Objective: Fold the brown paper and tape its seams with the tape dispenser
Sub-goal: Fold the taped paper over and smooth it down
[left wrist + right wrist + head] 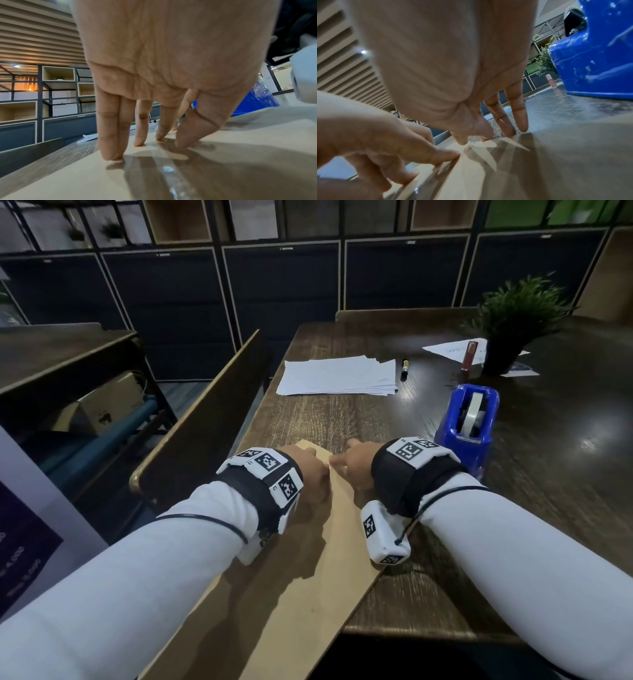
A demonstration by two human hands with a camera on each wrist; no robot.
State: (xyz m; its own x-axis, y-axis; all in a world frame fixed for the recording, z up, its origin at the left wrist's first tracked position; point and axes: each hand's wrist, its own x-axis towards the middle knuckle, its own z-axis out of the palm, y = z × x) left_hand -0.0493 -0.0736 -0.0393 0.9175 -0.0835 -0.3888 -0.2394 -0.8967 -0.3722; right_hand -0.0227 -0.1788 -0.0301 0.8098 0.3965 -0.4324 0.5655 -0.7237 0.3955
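Observation:
The folded brown paper (308,570) lies as a long strip across the near table edge, overhanging it. A shiny strip of clear tape (164,167) runs along its seam. My left hand (308,470) rests near the paper's far end, its straight fingertips (111,155) pressing on the paper and tape. My right hand (352,463) is just to its right, fingers (518,121) extended and touching the paper's far edge, thumb down on the tape. The blue tape dispenser (469,419) stands right behind my right wrist, with a roll in it.
A stack of white sheets (339,374) and a pen (405,368) lie farther back on the wooden table (548,474). A potted plant (513,326), a small pink bottle (468,355) and more paper sit at the back right. A wooden divider (205,419) borders the table's left.

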